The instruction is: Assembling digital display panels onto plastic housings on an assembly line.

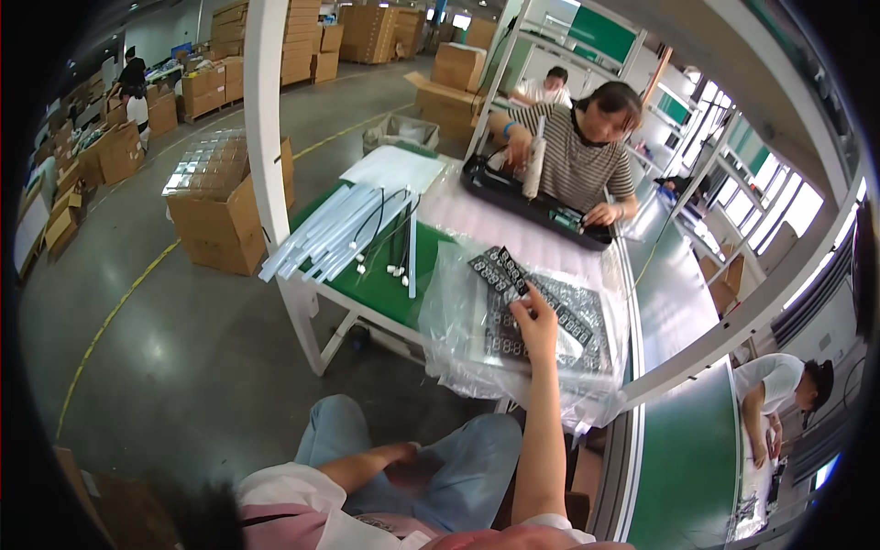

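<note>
My right hand [539, 328] reaches over the worktable and pinches a black digit display panel [495, 268] between thumb and fingers. Beneath it, more black display panels [587, 310] lie spread on a stack inside a crumpled clear plastic bag [445, 353]. My left hand [401, 452] rests by my lap, away from the table; its fingers are too small and hidden to make out. Left of the bag lie several pale blue strips [335, 229] and black cables with white connectors [396, 271].
Across the table, a person in a striped shirt [587, 156] works at a long black housing [550, 215]. A white frame post [266, 119] rises at the table's left. Beyond it stands an open cardboard box [217, 220]. A green conveyor [687, 458] runs on the right.
</note>
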The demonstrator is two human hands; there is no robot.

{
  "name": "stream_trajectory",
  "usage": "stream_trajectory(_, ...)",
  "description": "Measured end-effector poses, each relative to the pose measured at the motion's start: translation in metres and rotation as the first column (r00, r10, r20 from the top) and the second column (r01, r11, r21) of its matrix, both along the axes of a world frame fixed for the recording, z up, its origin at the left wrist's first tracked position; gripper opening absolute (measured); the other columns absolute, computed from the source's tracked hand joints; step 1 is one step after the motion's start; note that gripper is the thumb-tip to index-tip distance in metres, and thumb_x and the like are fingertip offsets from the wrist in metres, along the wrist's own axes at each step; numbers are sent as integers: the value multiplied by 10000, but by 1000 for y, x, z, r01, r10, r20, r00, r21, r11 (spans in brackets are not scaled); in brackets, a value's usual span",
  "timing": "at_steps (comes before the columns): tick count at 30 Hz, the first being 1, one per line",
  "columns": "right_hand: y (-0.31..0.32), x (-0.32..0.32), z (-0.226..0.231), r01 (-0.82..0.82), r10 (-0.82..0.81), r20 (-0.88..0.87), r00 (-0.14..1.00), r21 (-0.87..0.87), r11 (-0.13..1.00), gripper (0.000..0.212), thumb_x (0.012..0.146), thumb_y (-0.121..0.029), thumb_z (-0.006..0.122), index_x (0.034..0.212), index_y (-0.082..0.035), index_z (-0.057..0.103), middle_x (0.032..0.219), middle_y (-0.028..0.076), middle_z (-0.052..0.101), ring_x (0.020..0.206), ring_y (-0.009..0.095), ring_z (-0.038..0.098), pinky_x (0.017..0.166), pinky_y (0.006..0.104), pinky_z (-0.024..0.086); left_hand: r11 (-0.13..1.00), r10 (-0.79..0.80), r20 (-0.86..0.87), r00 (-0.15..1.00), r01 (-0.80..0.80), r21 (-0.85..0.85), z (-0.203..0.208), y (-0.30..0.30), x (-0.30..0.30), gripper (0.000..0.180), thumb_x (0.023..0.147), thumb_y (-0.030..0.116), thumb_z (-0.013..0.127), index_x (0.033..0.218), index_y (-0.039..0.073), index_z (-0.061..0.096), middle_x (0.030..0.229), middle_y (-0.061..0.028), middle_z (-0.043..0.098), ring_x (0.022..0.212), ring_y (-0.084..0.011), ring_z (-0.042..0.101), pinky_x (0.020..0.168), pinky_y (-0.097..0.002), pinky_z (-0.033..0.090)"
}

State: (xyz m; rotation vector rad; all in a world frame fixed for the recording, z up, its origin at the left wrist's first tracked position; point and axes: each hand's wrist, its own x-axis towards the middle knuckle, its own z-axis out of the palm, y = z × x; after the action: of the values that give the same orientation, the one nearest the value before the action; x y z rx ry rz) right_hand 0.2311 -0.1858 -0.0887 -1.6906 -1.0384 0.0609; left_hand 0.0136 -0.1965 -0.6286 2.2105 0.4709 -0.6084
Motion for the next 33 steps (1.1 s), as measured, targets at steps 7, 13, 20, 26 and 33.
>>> stream_trajectory(7, -3, 5, -7, 22, -21, 10, 1000, -30, 999, 542, 796, -109, 679, 1308, 2, 542, 785, 28, 668, 675, 64, 535, 642, 227, 434, 979, 160, -3, 987, -159, -128, 60, 9, -23, 222, 787, 239, 674, 955, 108, 738, 982, -27, 708, 947, -105, 611, 756, -356, 495)
stream_trajectory(13, 0, 23, -16, 95, -91, 59, 994, -65, 993, 544, 766, -189, 705, 1275, -43, 579, 850, 114, 709, 761, 197, 666, 735, 308, 504, 998, 34, 67, 997, -31, -55, 73, 13, -23, 252, 762, 260, 689, 945, 92, 733, 955, -92, 712, 904, -192, 664, 758, -370, 507)
stream_trajectory(20, 2, 19, 2, -30, 27, -15, 1000, -237, 971, 663, 800, -140, 689, 1378, 46, 423, 979, 98, 725, 887, 102, 648, 828, 242, 473, 983, -172, 27, 985, 170, 67, 103, 12, -26, 341, 786, 370, 627, 974, 103, 725, 1004, -140, 695, 949, -287, 676, 789, -412, 528)
stream_trajectory(26, -13, 4, 4, -63, 75, 73, 995, -155, 986, 652, 801, -139, 678, 1391, -13, 429, 1002, 53, 726, 937, 194, 679, 854, 282, 489, 991, -135, 35, 990, 135, 3, 114, 14, -29, 340, 788, 356, 603, 980, 103, 726, 1022, -144, 689, 960, -305, 668, 802, -420, 526)
stream_trajectory(33, -20, 5, -3, -22, 34, 93, 995, -131, 991, 660, 782, -144, 686, 1383, -26, 441, 997, 57, 724, 942, 206, 673, 869, 297, 486, 983, -100, 90, 991, 113, -144, 118, 16, -33, 315, 814, 332, 597, 962, 84, 722, 1018, -160, 685, 956, -323, 663, 798, -423, 521)
